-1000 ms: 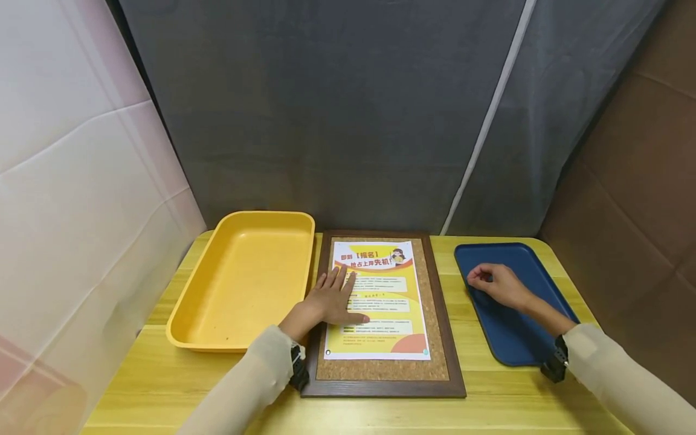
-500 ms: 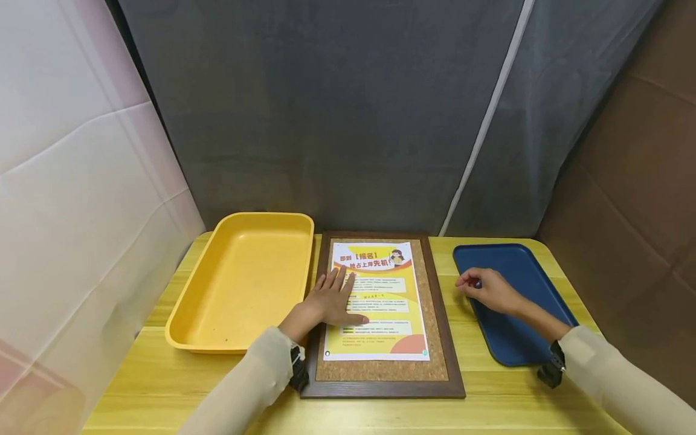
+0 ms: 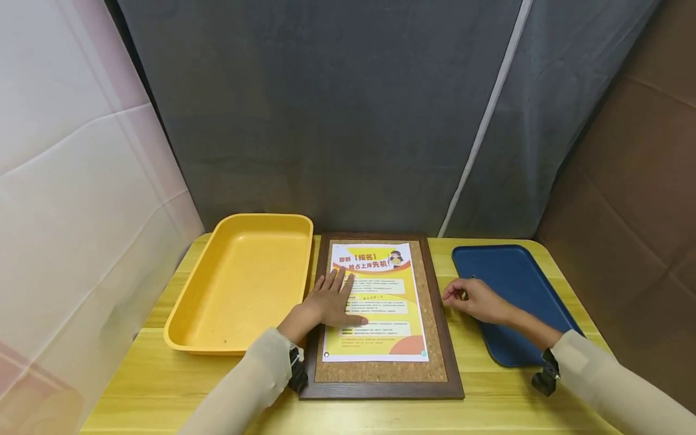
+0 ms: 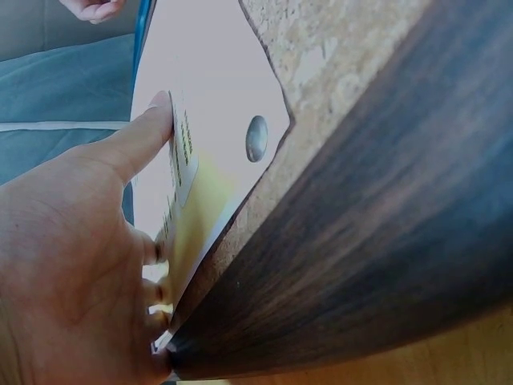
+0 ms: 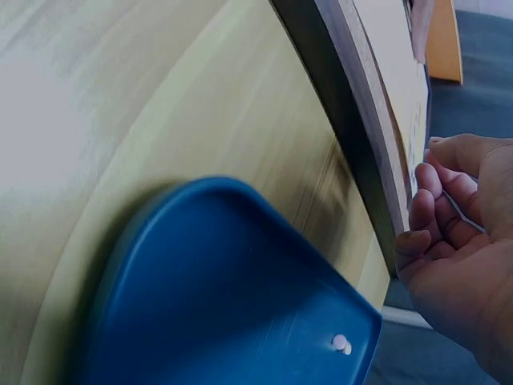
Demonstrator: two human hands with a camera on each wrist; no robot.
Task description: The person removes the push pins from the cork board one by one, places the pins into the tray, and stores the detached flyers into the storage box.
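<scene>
A yellow and white printed poster (image 3: 380, 338) lies on a brown-framed cork board (image 3: 380, 371). My left hand (image 3: 331, 302) rests on its left part, fingers spread, thumb out. In the left wrist view a round silver thumbtack (image 4: 256, 138) sits in one poster corner. My right hand (image 3: 475, 299) is over the board's right frame edge and the near-left rim of the blue tray (image 3: 522, 326). Its thumb and forefinger tips meet, other fingers curled; anything between the tips is hidden. A small pale pin-like piece (image 5: 341, 343) lies in the tray.
A deep yellow tray (image 3: 244, 290) stands left of the board, with a tiny dark speck inside. Everything rests on a yellow wooden table (image 3: 261, 417). A grey cloth (image 3: 326, 121) hangs behind, a white sheet (image 3: 81, 199) to the left, and a brown one to the right.
My right hand has moved left from over the blue tray to the board's right edge, its fingertips still together. My left hand has stayed on the poster.
</scene>
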